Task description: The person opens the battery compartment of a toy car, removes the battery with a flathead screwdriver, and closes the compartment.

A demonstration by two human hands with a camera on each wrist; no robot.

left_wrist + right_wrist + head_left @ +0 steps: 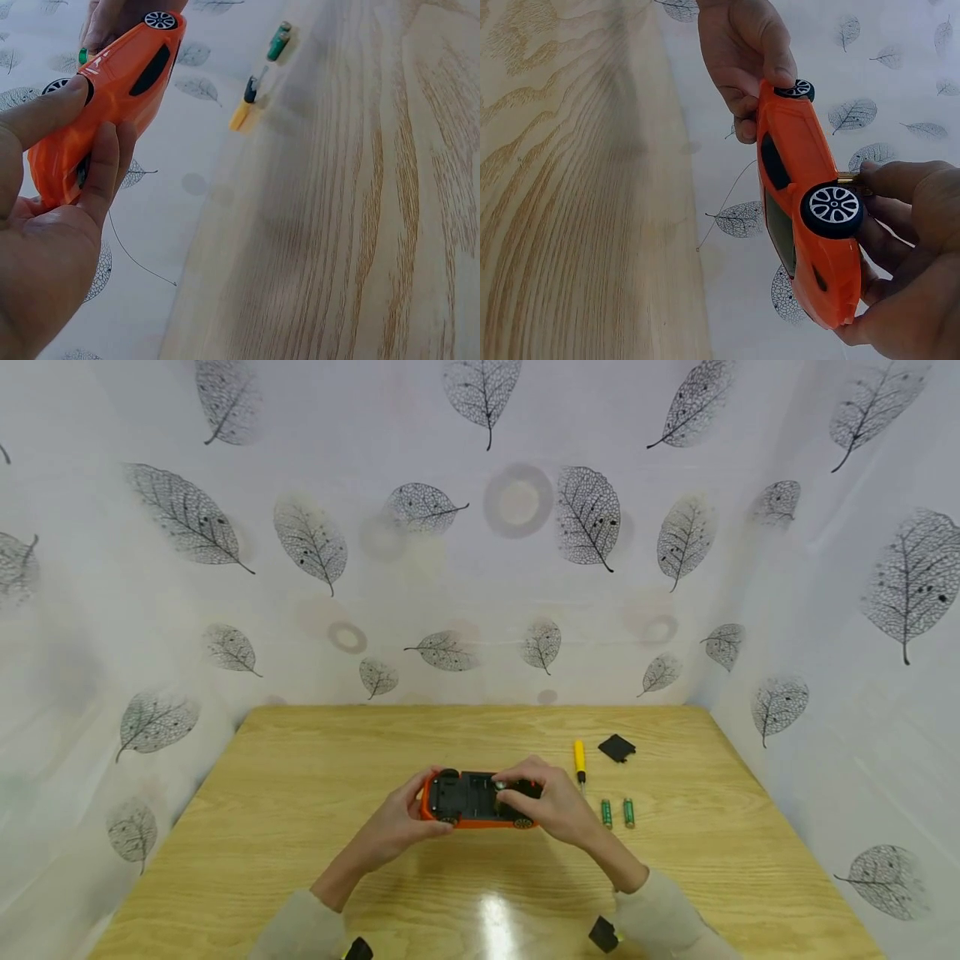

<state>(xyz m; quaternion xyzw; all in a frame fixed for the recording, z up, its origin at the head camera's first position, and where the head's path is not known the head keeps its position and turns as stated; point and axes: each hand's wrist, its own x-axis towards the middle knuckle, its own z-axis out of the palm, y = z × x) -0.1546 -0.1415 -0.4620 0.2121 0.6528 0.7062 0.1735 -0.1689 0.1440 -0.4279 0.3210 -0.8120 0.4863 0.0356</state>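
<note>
An orange toy car [480, 824] is held upside down over the table, its black underside facing up with an open battery compartment [480, 793]. My left hand [393, 828] grips one end of it, thumb by a wheel and fingers along the body in the left wrist view. At the compartment, my right hand [561, 803] pinches a battery [848, 178] between thumb and fingers. Its gold-coloured part shows in the right wrist view, and a green bit of the battery [83, 56] appears in the left wrist view. The fingers hide most of it.
Two green batteries [607, 813] lie side by side on the wooden table [315, 752], right of my right hand. Behind them are a yellow-handled screwdriver [580, 758] and a small black cover [617, 747]. A leaf-patterned curtain [480, 568] encloses the back and sides.
</note>
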